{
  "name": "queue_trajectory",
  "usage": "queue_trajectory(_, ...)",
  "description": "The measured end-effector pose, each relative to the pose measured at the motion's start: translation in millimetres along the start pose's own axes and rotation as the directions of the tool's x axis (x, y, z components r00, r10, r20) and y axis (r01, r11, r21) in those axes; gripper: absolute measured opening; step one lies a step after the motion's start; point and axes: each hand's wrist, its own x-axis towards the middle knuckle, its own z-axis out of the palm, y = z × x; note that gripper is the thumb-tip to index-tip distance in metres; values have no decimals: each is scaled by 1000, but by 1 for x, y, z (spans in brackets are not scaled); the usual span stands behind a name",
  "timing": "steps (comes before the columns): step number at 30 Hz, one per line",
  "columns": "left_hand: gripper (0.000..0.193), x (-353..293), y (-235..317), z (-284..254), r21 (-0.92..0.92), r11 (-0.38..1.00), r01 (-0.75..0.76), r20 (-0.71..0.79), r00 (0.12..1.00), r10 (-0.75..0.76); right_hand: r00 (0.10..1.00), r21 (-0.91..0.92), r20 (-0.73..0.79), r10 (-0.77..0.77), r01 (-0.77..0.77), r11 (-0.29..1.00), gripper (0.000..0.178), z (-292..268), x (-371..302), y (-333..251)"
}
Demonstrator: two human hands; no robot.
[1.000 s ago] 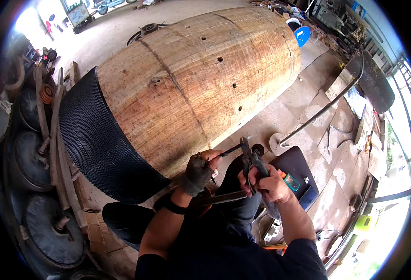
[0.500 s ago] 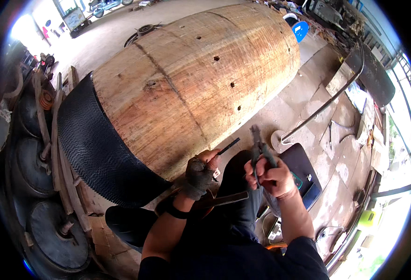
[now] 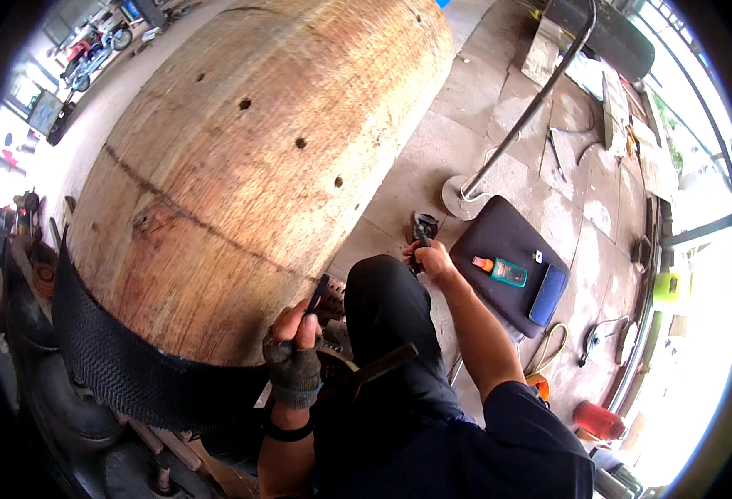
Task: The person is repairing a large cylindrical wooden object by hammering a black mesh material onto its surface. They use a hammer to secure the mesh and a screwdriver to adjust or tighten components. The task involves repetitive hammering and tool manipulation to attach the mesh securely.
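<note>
A big barrel-shaped wooden body (image 3: 208, 166) lies on its side before me, with several small holes and a dark line around it. A black textured band (image 3: 150, 382) with a jagged edge wraps its near left end. My left hand (image 3: 293, 358), in a fingerless glove, is closed on a thin black rod (image 3: 319, 293) beside the wood's lower edge. My right hand (image 3: 434, 259) reaches past my knee and grips pliers (image 3: 423, 229), whose handles are mostly hidden by the fingers. A dark flat bar (image 3: 386, 363) lies across my lap.
At the right stands a dark padded seat (image 3: 499, 224) bearing a green bottle (image 3: 510, 273) and a blue case (image 3: 548, 295). Behind it a bent metal pole rises from a round base (image 3: 457, 198). A red bottle (image 3: 598, 420) lies at lower right. Dark round discs crowd the lower left.
My view has shifted, bringing the wooden body leftward and showing more of the seat. My right hand has moved forward with the pliers, away from my left hand, which still holds the rod.
</note>
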Motion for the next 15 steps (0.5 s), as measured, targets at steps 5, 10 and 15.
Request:
queue_trajectory(5, 23, 3, 5, -1, 39, 996, 80, 45, 996, -82, 996, 300, 66, 63, -80, 950, 29, -7, 38, 29)
queue_trajectory(10, 24, 9, 17, 3, 87, 995, 49, 91, 994, -57, 993, 538, 34, 113, -114, 835, 48, -28, 78, 62)
queue_trajectory(15, 24, 11, 15, 8, 71, 997, 31, 74, 997, -36, 985, 593, 131, 109, -166, 788, 56, -36, 68, 87)
